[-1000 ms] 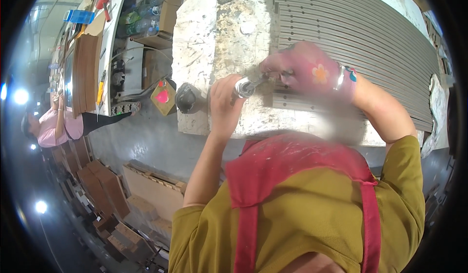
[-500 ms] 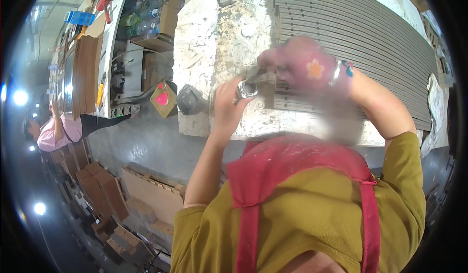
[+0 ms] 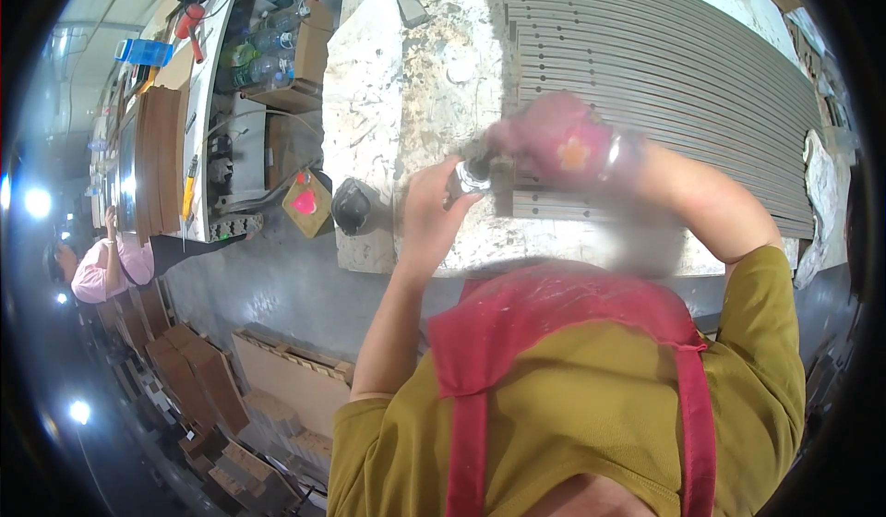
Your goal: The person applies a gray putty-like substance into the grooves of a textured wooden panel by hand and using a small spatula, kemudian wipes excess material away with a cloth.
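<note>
My bare left hand [image 3: 430, 205] is closed round a small shiny jar [image 3: 472, 179] above the worktable. My right hand [image 3: 556, 140], in a pink glove with a flower print, is closed on a short dark brush-like tool [image 3: 479, 159]. The tool's end is at the jar's mouth. Motion blurs the glove and wrist, and the fingers hide most of the tool. Beneath and beyond my right hand lie many long grey-brown strips [image 3: 646, 65], side by side, with dark holes near their left ends.
A black tub [image 3: 354, 207] sits at the table's left edge. A stained pale cover [image 3: 365, 83] lies on the table, with a small grey block [image 3: 413, 7] farther back. At left stands a bench with a red-handled tool [image 3: 191, 24]. A person in pink [image 3: 111, 268] is beyond it.
My gloved right hand has come down slightly, bringing the dark tool's end to the jar's mouth. My left hand keeps hold of the jar. The whole view has shifted slightly.
</note>
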Tool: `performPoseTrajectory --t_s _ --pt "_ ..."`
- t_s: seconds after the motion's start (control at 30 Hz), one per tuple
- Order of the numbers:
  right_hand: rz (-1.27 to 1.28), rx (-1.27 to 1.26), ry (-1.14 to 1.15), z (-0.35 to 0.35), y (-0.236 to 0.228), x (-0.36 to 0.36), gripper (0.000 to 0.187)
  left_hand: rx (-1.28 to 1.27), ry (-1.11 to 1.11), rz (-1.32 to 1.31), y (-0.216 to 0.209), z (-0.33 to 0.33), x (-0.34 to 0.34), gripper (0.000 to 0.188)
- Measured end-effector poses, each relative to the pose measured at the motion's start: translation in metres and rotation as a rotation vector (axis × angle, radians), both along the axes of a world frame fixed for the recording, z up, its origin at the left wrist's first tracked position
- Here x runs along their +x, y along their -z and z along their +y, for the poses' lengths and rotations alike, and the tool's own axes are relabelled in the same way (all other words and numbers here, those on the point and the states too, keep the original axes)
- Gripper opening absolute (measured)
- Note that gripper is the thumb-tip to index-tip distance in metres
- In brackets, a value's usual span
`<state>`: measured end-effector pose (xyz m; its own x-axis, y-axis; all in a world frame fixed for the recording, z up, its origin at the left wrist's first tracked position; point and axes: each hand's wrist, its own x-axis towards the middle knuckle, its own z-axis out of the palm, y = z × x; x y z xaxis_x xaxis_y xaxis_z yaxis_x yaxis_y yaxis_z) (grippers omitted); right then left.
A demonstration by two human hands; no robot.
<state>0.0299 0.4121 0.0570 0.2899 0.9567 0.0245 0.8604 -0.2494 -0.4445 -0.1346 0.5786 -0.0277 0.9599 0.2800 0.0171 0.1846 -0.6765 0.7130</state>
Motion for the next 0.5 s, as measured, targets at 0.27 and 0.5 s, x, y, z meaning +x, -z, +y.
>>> performPoseTrajectory --t_s 0.27,0.5 --pt "0.07 0.065 -0.047 0.011 -0.022 0.014 0.015 -0.453 -0.068 0.22 0.011 0.016 0.001 0.06" --pt "-0.018 -0.017 -0.212 0.009 -0.014 0.007 0.024 -0.618 0.007 0.311 0.002 0.016 0.006 0.061"
